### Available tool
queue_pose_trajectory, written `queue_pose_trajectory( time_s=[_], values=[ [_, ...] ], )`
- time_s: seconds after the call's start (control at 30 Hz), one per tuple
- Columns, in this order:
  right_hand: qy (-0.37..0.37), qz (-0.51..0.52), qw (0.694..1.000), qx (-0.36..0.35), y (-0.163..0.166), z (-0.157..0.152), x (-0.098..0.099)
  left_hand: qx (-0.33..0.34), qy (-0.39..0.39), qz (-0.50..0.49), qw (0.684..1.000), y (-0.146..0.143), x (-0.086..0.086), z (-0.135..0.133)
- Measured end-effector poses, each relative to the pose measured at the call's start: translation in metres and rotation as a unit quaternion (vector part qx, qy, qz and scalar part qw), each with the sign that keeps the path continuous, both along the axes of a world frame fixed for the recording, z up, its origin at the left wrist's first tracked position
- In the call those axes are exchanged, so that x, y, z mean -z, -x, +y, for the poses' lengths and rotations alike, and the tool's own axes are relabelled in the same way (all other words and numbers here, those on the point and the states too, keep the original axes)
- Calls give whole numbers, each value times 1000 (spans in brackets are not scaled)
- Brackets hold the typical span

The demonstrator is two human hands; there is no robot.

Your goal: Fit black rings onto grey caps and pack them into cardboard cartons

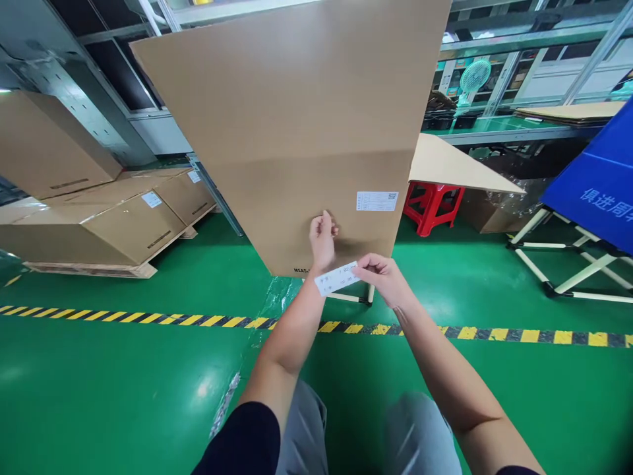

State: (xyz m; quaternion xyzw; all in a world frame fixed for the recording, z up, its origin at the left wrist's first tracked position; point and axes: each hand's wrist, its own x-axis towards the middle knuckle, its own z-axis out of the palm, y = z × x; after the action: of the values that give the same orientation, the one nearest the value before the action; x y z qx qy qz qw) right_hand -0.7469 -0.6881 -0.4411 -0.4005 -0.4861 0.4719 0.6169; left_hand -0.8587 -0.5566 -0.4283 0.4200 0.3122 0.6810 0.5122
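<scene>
A tall brown cardboard box (297, 119) stands upright in front of me, with a white printed label (376, 200) stuck on its lower right face. My left hand (322, 239) rests against the lower part of the box face, fingers curled. My right hand (383, 277) pinches one end of a white sticker strip (337, 278) with small printed marks, held just below and in front of the box's lower edge. The strip's other end lies across my left wrist.
Flat cardboard boxes (113, 218) lie stacked on a pallet at left. A red plastic stool (431, 204) stands behind the box, under a cardboard sheet. A blue panel on a white pipe frame (588, 191) is at right. Yellow-black tape (519, 334) crosses the green floor.
</scene>
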Motion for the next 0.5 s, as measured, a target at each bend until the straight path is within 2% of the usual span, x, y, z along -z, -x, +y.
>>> queue_pose_trajectory(
  time_s=[0.13,0.23,0.37,0.5],
  values=[
    [-55,-18,987,147,-42,11,-11,98,32,4,995,14,4,-8],
    [-69,-26,976,206,-62,26,-16,167,42,39,984,12,0,-21],
    [-91,-55,968,228,-70,37,-17,151,-18,85,985,2,-6,-28],
    [-105,-86,959,249,-69,42,-13,107,-28,93,990,-8,-4,-23]
  ],
)
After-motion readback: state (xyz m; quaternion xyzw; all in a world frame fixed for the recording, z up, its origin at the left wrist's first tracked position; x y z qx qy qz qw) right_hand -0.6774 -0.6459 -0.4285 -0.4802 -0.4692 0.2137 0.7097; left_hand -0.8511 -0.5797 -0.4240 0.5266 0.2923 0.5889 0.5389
